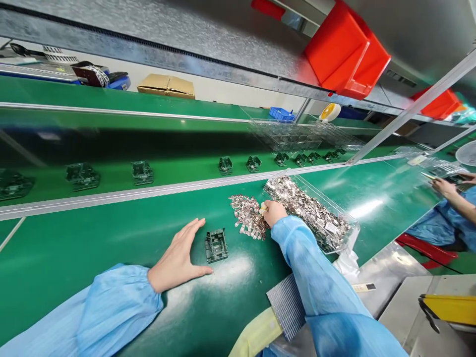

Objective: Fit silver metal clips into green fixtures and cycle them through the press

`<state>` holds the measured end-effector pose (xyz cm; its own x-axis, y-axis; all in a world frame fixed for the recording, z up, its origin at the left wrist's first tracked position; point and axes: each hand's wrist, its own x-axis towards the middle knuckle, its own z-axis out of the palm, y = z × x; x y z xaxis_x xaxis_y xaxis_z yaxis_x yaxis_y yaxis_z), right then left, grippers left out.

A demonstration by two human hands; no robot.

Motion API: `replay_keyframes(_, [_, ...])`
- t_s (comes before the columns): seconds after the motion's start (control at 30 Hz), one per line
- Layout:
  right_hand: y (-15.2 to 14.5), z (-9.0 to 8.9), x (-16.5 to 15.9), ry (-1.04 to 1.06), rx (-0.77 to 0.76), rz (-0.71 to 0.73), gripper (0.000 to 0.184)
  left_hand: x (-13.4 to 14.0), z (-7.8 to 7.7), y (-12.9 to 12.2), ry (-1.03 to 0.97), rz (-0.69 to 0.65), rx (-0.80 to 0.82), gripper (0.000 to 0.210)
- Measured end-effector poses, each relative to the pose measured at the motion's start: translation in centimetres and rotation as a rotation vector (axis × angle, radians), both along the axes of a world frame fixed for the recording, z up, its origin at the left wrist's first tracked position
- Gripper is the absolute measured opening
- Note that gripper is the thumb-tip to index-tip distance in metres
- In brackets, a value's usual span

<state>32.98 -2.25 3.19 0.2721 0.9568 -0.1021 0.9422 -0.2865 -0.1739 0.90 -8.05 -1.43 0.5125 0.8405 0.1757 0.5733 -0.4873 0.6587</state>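
A small dark plastic housing (216,245) lies on the green bench top (130,233). My left hand (180,258) is open beside it on the left, thumb and fingers spread apart, with a gap between them and the housing. At the right edge of a loose pile of small shiny metal parts (247,215), my right hand (273,213) is closed, with something yellowish at its fingertips. What those fingers hold, if anything, is too small to make out. A clear tray (351,233) heaped with similar metal parts (305,208) stands right behind that hand.
Several more dark housings (142,172) sit in a row on the green belt (182,166) beyond a metal rail (111,194). Stacked clear trays (286,136) stand farther back. Red bins (345,54) rest on the overhead shelf. At the far right a co-worker's hand (444,187) is busy.
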Motion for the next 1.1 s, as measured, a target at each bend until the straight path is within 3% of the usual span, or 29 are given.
replay_keyframes(0.07, [-0.8, 0.9, -0.1, 0.01, 0.036, 0.02, 0.006, 0.3, -0.1, 0.4, 0.047, -0.035, 0.015, 0.106])
replay_keyframes(0.17, [-3.7, 2.6, -0.4, 0.055, 0.111, 0.085, 0.019, 1.2, 0.4, 0.9, 0.066, -0.099, 0.023, 0.099])
replay_keyframes(0.33, [-12.2, 4.8, -1.3, 0.179, 0.246, 0.279, 0.022, 2.0, 1.1, 0.8, -0.077, -0.12, -0.025, 0.06])
replay_keyframes(0.4, [-15.7, 4.7, -1.7, 0.304, 0.351, 0.268, 0.021, 2.7, 1.1, 0.2, -0.225, -0.089, -0.119, 0.05])
replay_keyframes(0.5, [-19.9, 3.7, -2.8, 0.651, 0.422, 0.101, 0.016, 4.8, 0.7, -1.6, -0.503, -0.087, -0.369, 0.051])
replay_keyframes(0.63, [-22.9, 1.3, -4.6, 1.054, 0.502, -0.145, 0.017, 9.0, 0.2, -5.2, -0.748, -0.148, -0.615, 0.058])
replay_keyframes(0.7, [-23.8, 0.1, -5.3, 1.053, 0.586, -0.207, 0.015, 10.8, 0.1, -7.0, -0.792, -0.192, -0.7, 0.058])
replay_keyframes(0.83, [-24.9, -1.6, -5.8, 0.817, 0.713, -0.171, 0.012, 13.1, 0.2, -9.3, -0.833, -0.299, -0.793, 0.052])
replay_keyframes(1.1, [-25.3, -2.7, -6.0, 0.685, 0.71, -0.131, 0.021, 13.5, 0.0, -10.1, -0.766, -0.36, -0.76, 0.046])
